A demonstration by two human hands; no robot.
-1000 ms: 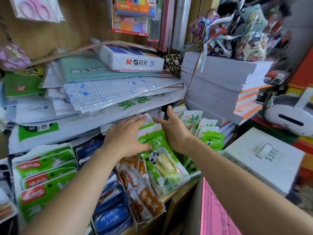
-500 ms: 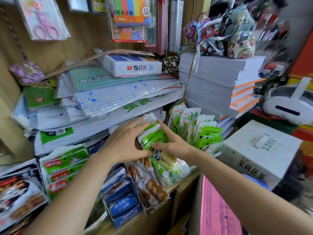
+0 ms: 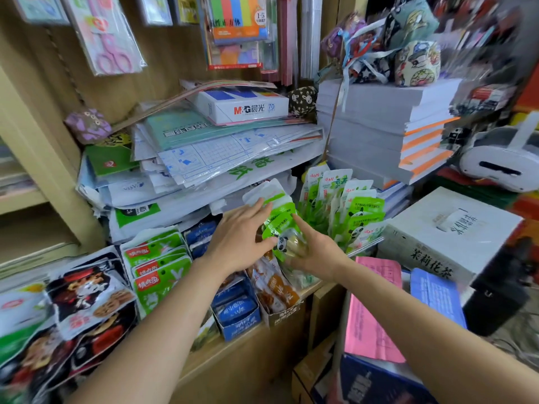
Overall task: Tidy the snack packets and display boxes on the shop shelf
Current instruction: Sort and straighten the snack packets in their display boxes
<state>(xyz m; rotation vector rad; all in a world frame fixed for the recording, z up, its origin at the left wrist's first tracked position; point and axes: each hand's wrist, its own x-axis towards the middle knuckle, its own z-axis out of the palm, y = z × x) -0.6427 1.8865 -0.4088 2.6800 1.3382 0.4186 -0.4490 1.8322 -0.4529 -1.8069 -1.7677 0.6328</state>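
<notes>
**Both hands on a bunch of green packets at a crowded shop shelf**

The wooden shelf (image 3: 242,354) runs along a wood-panelled wall and is packed to its front edge. At its middle, the left hand (image 3: 239,243) lies with fingers spread against the left side of a bunch of green panda packets (image 3: 280,220), thumb across their front. The right hand (image 3: 315,252) holds the same bunch from the right and below, forefinger stretched up along it. Together the two hands clasp the bunch, which stands just above the brown packets (image 3: 274,284) in an open cardboard box.

Just beside that box on the left stands a blue display box (image 3: 237,313) of blue packets, then a row of green and white packets (image 3: 157,266), then black cartoon packets (image 3: 84,295) at the shelf's left end. To the right of the hands, more green packets (image 3: 350,205) stand upright in a clear tray.

Behind and above all this lies a sagging heap of plastic-wrapped paper goods (image 3: 210,158), topped by a white paper box (image 3: 242,104). A tall stack of white paper reams (image 3: 379,126) fills the right corner, with cloth pouches (image 3: 408,53) on top. Scissors in a packet (image 3: 108,39) hang on the wall. A white carton (image 3: 446,237) sits to the right, lower down.
</notes>
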